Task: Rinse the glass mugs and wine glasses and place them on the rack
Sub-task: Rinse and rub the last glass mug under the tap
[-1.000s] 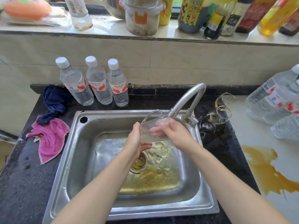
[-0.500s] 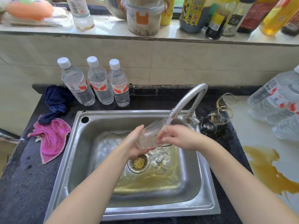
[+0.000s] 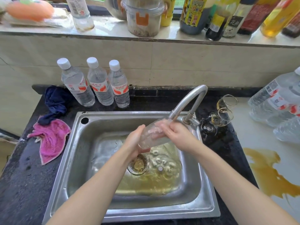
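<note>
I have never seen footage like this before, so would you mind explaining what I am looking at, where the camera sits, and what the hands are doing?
There is no machine here: a camera worn on a person's head looks forward and down at their own arms. The left hand and the right hand both hold a clear glass mug, tilted on its side under the tap, above a steel sink holding yellowish water. On the dark counter beside the tap stand wine glasses. Behind the sink stand three water bottles; to the left lie a pink cloth and a dark blue cloth. A brown spill marks the pale surface at right.
</note>
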### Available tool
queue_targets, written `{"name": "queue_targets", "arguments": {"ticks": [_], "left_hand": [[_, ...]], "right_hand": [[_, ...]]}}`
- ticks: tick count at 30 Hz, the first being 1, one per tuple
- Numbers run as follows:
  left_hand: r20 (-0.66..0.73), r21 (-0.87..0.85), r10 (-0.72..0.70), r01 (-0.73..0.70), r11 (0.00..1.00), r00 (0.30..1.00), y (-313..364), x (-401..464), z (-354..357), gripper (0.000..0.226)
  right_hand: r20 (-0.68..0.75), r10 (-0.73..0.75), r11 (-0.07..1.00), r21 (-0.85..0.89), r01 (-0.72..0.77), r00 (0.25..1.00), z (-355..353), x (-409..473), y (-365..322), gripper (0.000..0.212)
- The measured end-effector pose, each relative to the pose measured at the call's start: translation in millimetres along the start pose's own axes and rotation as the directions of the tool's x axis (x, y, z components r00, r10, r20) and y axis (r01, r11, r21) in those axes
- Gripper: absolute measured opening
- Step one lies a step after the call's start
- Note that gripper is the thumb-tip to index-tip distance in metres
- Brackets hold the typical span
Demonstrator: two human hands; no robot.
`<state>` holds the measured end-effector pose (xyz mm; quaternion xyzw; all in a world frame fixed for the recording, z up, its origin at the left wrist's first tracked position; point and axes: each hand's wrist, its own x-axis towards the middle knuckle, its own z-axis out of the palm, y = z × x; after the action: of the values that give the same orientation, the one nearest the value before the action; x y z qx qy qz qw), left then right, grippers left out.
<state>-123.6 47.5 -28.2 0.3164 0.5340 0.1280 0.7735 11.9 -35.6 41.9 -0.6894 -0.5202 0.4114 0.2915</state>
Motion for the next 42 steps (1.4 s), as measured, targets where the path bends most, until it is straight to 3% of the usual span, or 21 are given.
{"name": "queue_targets", "arguments": {"ticks": [3, 4, 7, 8, 12, 14, 16, 17, 19, 20, 22, 23, 26, 29, 30, 32, 34, 37, 39, 41, 42], "left_hand": [[0.207, -0.111, -0.200, 0.226, 0.968, 0.958, 6.9, -9.7, -5.3, 0.022], [0.180, -0.121, -0.203, 0.226, 0.966, 0.962, 3.5, -8.9, -5.0, 0.029], [-0.001, -0.139, -0.036, 0.036, 0.990, 0.999, -8.9, -3.6, 3.8, 0.043], [-0.050, -0.126, -0.005, -0.001, 0.992, 0.999, -9.4, -2.6, 5.4, 0.043], [0.030, -0.083, -0.105, 0.107, 0.991, 0.994, 1.5, 1.1, -4.4, 0.040], [0.026, -0.080, -0.096, 0.098, 0.992, 0.995, -1.1, 1.7, -4.6, 0.043], [-0.026, -0.129, -0.017, 0.014, 0.992, 1.000, -3.2, 0.0, 1.0, 0.035], [-0.036, -0.140, 0.003, -0.008, 0.990, 0.999, -3.0, 1.1, 2.7, 0.029], [-0.016, -0.170, -0.052, 0.049, 0.984, 0.999, 0.2, 1.5, 1.3, 0.019], [0.013, -0.188, -0.094, 0.095, 0.978, 0.996, 2.2, 1.2, -3.4, 0.016], [0.069, -0.195, -0.146, 0.157, 0.968, 0.987, 1.0, 3.9, -10.4, 0.028], [0.114, -0.213, -0.172, 0.193, 0.958, 0.979, -1.3, 3.3, -12.5, 0.039], [0.133, -0.244, -0.083, 0.114, 0.963, 0.988, -6.8, -2.1, -5.1, 0.031], [0.037, -0.105, -0.048, 0.051, 0.993, 0.998, -6.9, -0.5, -4.6, 0.036], [0.039, -0.066, -0.059, 0.061, 0.996, 0.998, -5.9, -0.5, -5.2, 0.041], [0.094, 0.004, -0.079, 0.079, 0.997, 0.992, -2.8, 1.5, -7.7, 0.042], [0.142, 0.047, -0.094, 0.088, 0.995, 0.985, 0.5, -1.5, -6.3, 0.035], [0.202, 0.096, -0.162, 0.145, 0.985, 0.966, -0.1, -4.2, -10.7, 0.036], [0.260, 0.105, -0.124, 0.100, 0.990, 0.958, -2.1, -3.9, -16.3, 0.038], [0.266, 0.062, 0.071, -0.090, 0.994, 0.961, -3.7, -2.2, -17.7, 0.031], [0.226, 0.066, 0.190, -0.209, 0.976, 0.956, -3.1, -1.2, -17.3, 0.024]], "right_hand": [[0.292, 0.020, 0.942, -0.327, 0.080, 0.956, -11.5, -1.8, 6.6, 0.020], [0.286, 0.038, 0.942, -0.331, 0.062, 0.957, -15.0, 0.9, 9.1, 0.017], [0.058, 0.024, 1.000, -0.020, -0.023, 0.998, -7.2, 5.7, 3.0, 0.014], [0.048, 0.013, 1.000, 0.022, -0.014, 0.999, -3.9, 3.9, 0.9, 0.014], [0.339, 0.010, 0.946, -0.307, 0.101, 0.941, -12.7, -1.4, 5.5, 0.025], [0.286, 0.015, 0.966, -0.252, 0.060, 0.958, -20.5, 1.7, 5.9, 0.021], [0.092, -0.002, 0.999, 0.032, -0.001, 0.996, -14.2, 2.9, -0.2, 0.016], [0.033, -0.015, 0.996, 0.084, 0.013, 0.999, -8.8, 2.3, -1.6, 0.017], [0.089, -0.129, 0.979, -0.146, 0.141, 0.988, -3.4, -0.8, -0.6, 0.023], [0.225, -0.127, 0.938, -0.291, 0.191, 0.966, -4.0, -1.8, -0.7, 0.027], [0.385, -0.015, 0.853, -0.477, 0.213, 0.923, -10.4, 1.1, -0.3, 0.029], [0.363, 0.008, 0.857, -0.483, 0.181, 0.932, -13.5, 3.1, -1.5, 0.026], [0.182, -0.005, 0.977, -0.210, 0.044, 0.983, -15.7, 3.0, -6.8, 0.019], [0.382, 0.085, 0.948, 0.253, -0.193, 0.920, -21.4, -0.2, -3.0, 0.034], [0.452, 0.093, 0.923, 0.294, -0.247, 0.887, -23.7, 1.7, -1.9, 0.041], [0.441, 0.109, 0.986, 0.064, -0.152, 0.891, -18.9, 16.3, 4.4, 0.050], [0.430, 0.125, 0.970, -0.243, -0.019, 0.894, -7.3, 34.1, 7.0, 0.040], [0.423, 0.228, 0.955, -0.273, -0.117, 0.877, 14.1, 58.9, 35.9, 0.031], [0.489, 0.269, 0.949, 0.012, -0.315, 0.830, 19.9, 67.2, 49.8, 0.026], [0.542, 0.286, 0.741, 0.398, -0.541, 0.790, 23.8, 63.4, 47.2, 0.021], [0.528, 0.266, 0.635, 0.533, -0.559, 0.806, 27.8, 61.5, 40.7, 0.018]]}}
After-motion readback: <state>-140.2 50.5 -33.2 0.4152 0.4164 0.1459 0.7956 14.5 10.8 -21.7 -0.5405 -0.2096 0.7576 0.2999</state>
